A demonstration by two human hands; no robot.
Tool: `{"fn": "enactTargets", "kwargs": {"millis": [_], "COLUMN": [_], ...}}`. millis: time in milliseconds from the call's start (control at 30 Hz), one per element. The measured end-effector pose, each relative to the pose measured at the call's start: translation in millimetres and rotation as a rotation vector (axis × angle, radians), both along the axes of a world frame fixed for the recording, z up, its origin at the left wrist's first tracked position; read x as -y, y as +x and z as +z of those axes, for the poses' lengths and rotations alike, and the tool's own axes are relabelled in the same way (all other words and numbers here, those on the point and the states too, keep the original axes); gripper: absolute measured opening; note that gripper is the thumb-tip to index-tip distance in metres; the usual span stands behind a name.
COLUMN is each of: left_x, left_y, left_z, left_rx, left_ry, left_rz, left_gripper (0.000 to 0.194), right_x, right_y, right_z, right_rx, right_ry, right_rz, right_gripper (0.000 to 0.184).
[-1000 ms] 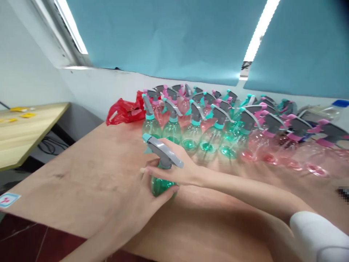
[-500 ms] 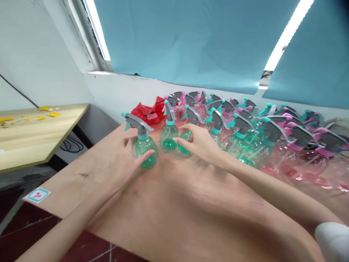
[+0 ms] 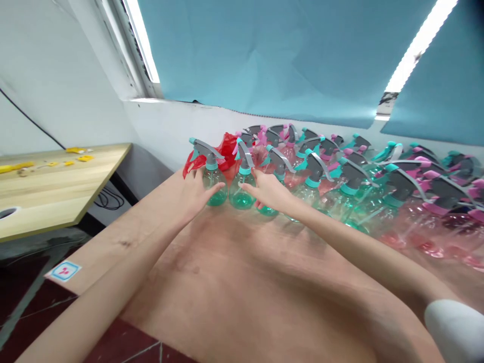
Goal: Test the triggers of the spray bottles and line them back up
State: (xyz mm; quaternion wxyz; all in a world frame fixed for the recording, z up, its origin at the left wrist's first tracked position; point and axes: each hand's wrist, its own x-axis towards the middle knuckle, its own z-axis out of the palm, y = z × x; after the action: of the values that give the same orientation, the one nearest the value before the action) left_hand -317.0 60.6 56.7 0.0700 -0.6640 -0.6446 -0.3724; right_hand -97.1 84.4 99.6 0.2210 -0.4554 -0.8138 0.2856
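Observation:
My left hand curves round the left side of a green spray bottle with a grey and teal trigger head, thumb across its front. This bottle stands upright at the left end of a row on the table. Close beside it is a second green spray bottle. My right hand grips that one from the right, thumb on its front and forefinger near its neck. A third green spray bottle is partly hidden behind my right hand.
Several more green bottles and pink bottles crowd the right of the wooden table. A red plastic bag lies behind the left bottles. At left is another table with yellow pieces; a wall runs behind.
My left hand has moved its bottle back and to the right, beside the second bottle. My right hand has closed in on the second bottle. The view has shifted slightly.

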Motion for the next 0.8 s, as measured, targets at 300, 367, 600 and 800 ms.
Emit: {"fn": "enactTargets", "kwargs": {"millis": [300,367,600,800], "left_x": [-10.8,-10.6,-12.9,-9.2], "left_y": [4.0,4.2,3.9,3.2], "left_z": [-3.8,-4.0,-5.8,-2.2], "left_rx": [-0.007,-0.011,-0.020,-0.041], "left_ry": [0.013,0.018,0.034,0.011], "left_rz": [0.028,0.025,0.028,0.035], "left_gripper": [0.071,0.070,0.070,0.070], "right_x": [-5.9,-7.0,-8.6,-8.6], "right_y": [-11.3,-13.1,-13.8,-14.0], "right_z": [-0.4,-1.7,-5.5,-6.6], "right_rx": [0.003,-0.005,-0.033,-0.023], "right_ry": [-0.024,-0.031,-0.060,-0.057], "right_rz": [-0.009,-0.015,-0.011,-0.004], "right_gripper": [0.036,0.038,0.044,0.045]}}
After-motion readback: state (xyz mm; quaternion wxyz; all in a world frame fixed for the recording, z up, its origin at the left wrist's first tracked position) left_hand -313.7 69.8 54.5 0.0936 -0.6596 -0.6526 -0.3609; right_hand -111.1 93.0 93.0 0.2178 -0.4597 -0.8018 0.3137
